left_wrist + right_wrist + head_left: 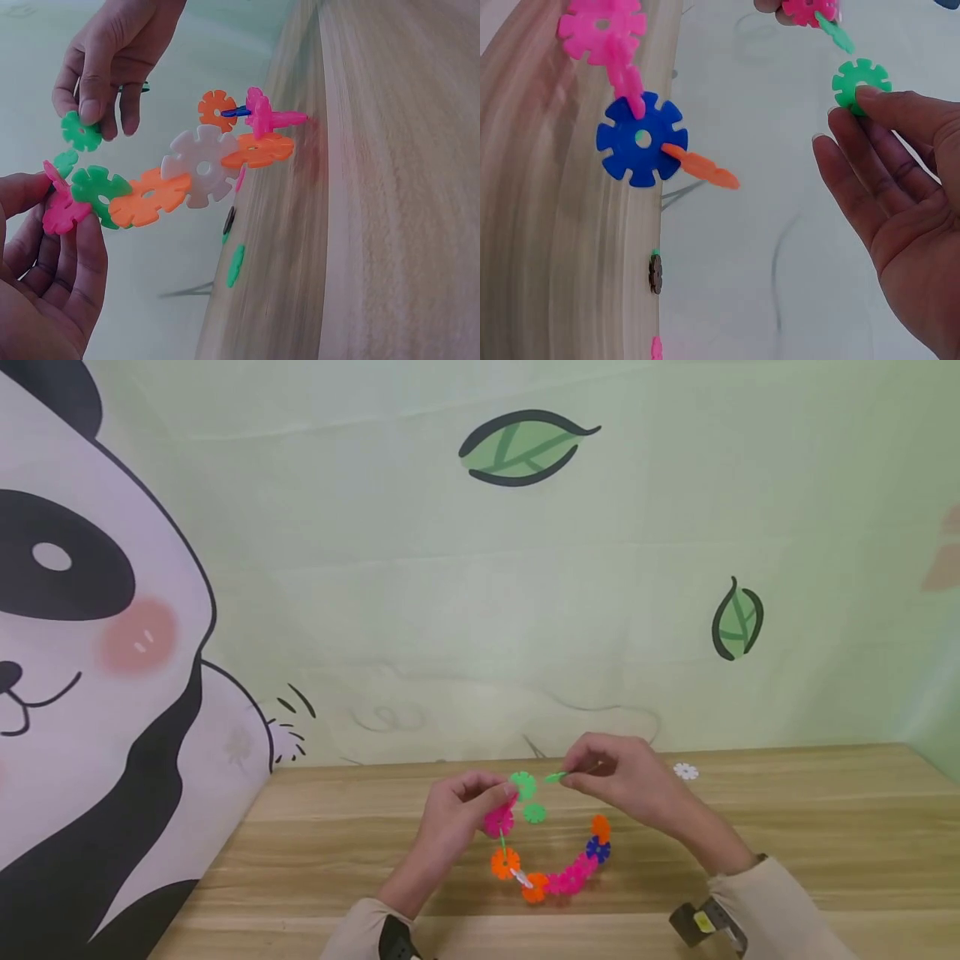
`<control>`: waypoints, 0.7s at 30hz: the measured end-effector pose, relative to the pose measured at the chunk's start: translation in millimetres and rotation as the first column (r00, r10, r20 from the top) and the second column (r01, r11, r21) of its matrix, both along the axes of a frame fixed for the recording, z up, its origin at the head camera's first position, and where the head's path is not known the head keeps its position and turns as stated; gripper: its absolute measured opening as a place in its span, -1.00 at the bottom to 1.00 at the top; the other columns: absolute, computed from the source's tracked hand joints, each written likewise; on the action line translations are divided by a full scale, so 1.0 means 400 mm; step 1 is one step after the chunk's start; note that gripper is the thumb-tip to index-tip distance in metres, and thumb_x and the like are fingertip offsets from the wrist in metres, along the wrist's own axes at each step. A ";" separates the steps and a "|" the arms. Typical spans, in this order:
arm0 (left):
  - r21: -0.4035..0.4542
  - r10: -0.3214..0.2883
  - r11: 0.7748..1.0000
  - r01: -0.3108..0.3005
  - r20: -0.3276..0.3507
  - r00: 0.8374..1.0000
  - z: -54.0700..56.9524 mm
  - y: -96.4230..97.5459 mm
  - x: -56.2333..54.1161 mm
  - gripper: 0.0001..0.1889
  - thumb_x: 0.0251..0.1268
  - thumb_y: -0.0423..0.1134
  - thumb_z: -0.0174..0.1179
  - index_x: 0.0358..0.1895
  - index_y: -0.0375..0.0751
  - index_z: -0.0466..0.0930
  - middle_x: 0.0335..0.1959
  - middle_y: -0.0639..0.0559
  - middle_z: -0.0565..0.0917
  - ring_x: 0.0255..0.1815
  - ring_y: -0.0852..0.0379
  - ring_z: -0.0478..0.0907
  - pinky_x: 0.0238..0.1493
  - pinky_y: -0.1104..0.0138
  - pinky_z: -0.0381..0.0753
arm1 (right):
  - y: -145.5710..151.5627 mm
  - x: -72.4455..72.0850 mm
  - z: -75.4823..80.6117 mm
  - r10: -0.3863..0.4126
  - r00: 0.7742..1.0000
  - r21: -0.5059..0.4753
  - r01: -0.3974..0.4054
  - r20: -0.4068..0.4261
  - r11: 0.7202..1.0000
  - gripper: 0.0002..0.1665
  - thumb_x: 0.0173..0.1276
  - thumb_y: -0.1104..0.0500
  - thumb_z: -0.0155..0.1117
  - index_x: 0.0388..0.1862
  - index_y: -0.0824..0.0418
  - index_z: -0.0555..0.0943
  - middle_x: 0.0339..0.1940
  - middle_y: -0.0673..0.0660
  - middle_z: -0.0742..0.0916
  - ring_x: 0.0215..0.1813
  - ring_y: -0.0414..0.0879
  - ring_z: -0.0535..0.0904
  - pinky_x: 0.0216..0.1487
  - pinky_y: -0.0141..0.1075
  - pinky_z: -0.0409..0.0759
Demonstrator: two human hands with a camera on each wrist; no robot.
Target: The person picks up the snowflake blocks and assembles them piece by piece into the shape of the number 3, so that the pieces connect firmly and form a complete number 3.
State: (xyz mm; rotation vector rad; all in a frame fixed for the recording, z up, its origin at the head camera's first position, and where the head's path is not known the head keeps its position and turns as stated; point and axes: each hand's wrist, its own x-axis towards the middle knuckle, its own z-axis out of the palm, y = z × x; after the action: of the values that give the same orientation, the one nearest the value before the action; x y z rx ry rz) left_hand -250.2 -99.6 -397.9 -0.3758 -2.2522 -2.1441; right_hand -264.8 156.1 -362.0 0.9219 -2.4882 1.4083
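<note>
My left hand (pixel 461 814) pinches a pink notched flower disc (pixel 64 210) near one end of a chain of interlocked plastic discs. Beyond the fingertips, a green disc (pixel 523 786) forms that end. The chain curves down through an orange disc (pixel 506 862), a white disc (pixel 202 166), several pink ones and a blue disc (pixel 641 139) to an orange disc (pixel 600 827) at the other end. Between thumb and fingers, my right hand (pixel 630 777) pinches a single green disc (pixel 861 82), a small gap from the chain's green end. Both hands are raised over the table.
On the wooden table (pixel 300 860) lie a loose green disc (pixel 535 813) inside the chain's curve and a white disc (pixel 686 771) at the back right. A dark brown disc (pixel 655 274) shows near the table's edge. A printed cloth backdrop (pixel 420 610) stands behind.
</note>
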 end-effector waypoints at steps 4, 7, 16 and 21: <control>-0.005 0.000 1.000 0.000 0.003 1.000 -0.001 0.000 0.000 -0.77 0.41 -0.23 0.43 -0.11 -0.38 0.77 -0.31 -0.01 0.73 -0.43 0.15 0.61 -0.36 0.36 0.74 | -0.009 0.000 -0.008 0.020 1.000 -0.012 -0.020 -0.001 1.000 -0.87 0.40 0.36 0.48 -0.19 0.16 0.73 -0.21 0.02 0.81 -0.13 -0.10 0.77 0.02 -0.24 0.78; -0.004 0.000 1.000 0.000 0.006 1.000 -0.002 0.001 -0.003 -0.79 0.41 -0.23 0.43 -0.12 -0.36 0.77 -0.31 0.00 0.74 -0.43 0.15 0.60 -0.36 0.36 0.75 | -0.014 0.000 -0.014 0.025 1.000 -0.022 -0.026 -0.017 0.999 -0.86 0.40 0.38 0.48 -0.20 0.16 0.73 -0.20 0.04 0.82 -0.13 -0.10 0.78 -0.01 -0.29 0.78; -0.010 -0.011 1.000 0.011 0.005 1.000 -0.007 0.001 -0.006 -0.80 0.42 -0.23 0.42 -0.13 -0.34 0.78 -0.30 -0.01 0.74 -0.41 0.14 0.60 -0.37 0.36 0.75 | -0.025 0.001 -0.021 0.039 0.998 -0.071 -0.043 -0.053 0.997 -0.78 0.36 0.45 0.47 -0.24 0.14 0.74 -0.19 0.02 0.81 -0.12 -0.11 0.77 0.02 -0.19 0.80; -0.007 -0.004 1.000 0.004 0.005 1.000 -0.006 0.002 -0.003 -0.79 0.42 -0.24 0.42 -0.13 -0.36 0.77 -0.30 -0.01 0.73 -0.41 0.15 0.60 -0.38 0.36 0.75 | -0.030 0.005 -0.022 0.035 0.997 -0.099 -0.041 -0.063 0.994 -0.78 0.35 0.45 0.48 -0.25 0.14 0.74 -0.18 -0.03 0.81 -0.12 -0.09 0.77 0.03 -0.17 0.80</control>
State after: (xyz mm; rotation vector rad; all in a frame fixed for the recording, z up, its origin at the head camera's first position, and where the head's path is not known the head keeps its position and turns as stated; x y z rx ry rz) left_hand -251.4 -98.8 -400.1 -0.3750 -2.2646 -2.1419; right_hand -262.9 144.1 -370.8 0.9811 -2.3448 1.4789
